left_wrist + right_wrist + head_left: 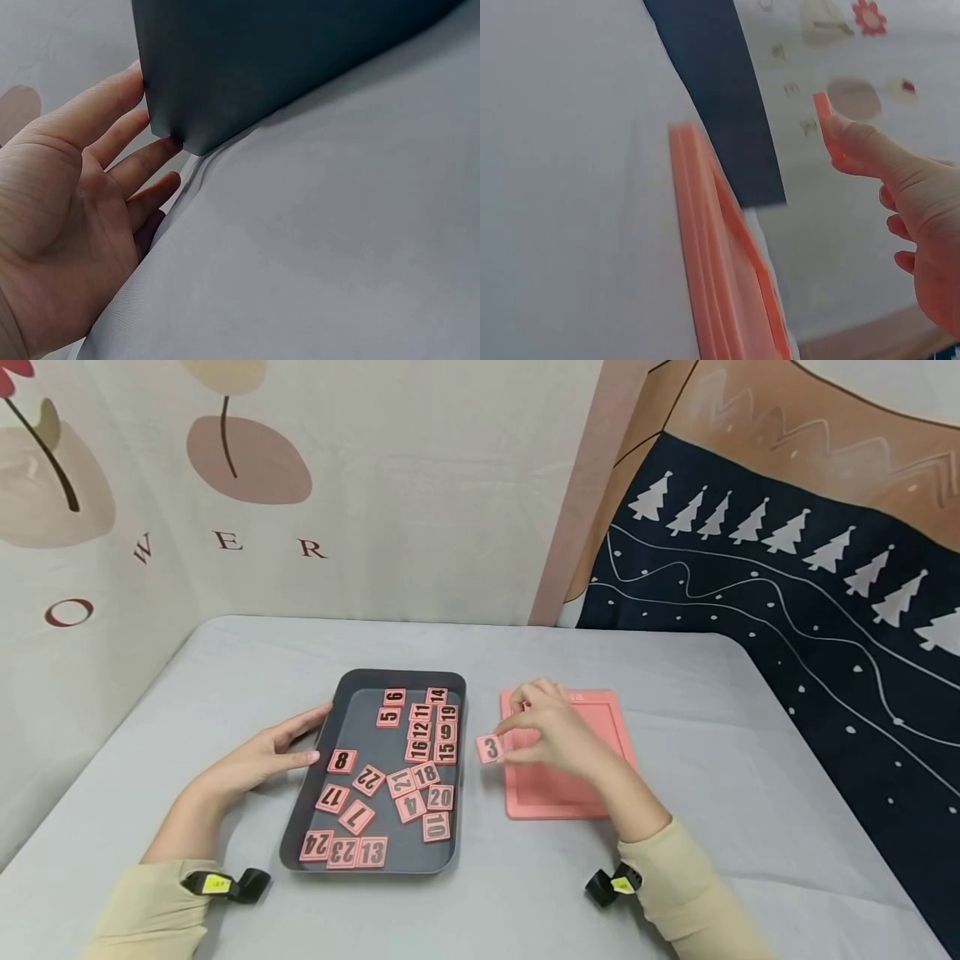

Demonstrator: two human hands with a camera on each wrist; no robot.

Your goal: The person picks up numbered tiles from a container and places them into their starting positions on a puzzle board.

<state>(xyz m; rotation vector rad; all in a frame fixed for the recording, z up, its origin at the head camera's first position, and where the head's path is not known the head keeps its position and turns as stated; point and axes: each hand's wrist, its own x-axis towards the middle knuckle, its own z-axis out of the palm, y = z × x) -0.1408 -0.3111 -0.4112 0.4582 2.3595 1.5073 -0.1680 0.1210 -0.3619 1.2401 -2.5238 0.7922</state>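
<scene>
Between thumb and fingertips my right hand (551, 731) pinches a pink number tile (490, 748) marked 3. It holds the tile in the gap between the dark grey tray (358, 710) and a pink square frame board (558, 806), with the hand over the board's left part. In the right wrist view the tile (823, 109) appears edge-on, above the board's rim (705, 247). My left hand (258, 764) rests its fingertips and thumb against the tray's left side. The left wrist view has those fingers spread along the outer wall (247, 60).
Several pink number tiles lie in the tray: an upright cluster (420, 729) on the right, a slanted group (406, 783) below it, and a row (343, 852) at the front. A white cloth (510, 893) covers the table. Printed curtains (420, 527) hang behind.
</scene>
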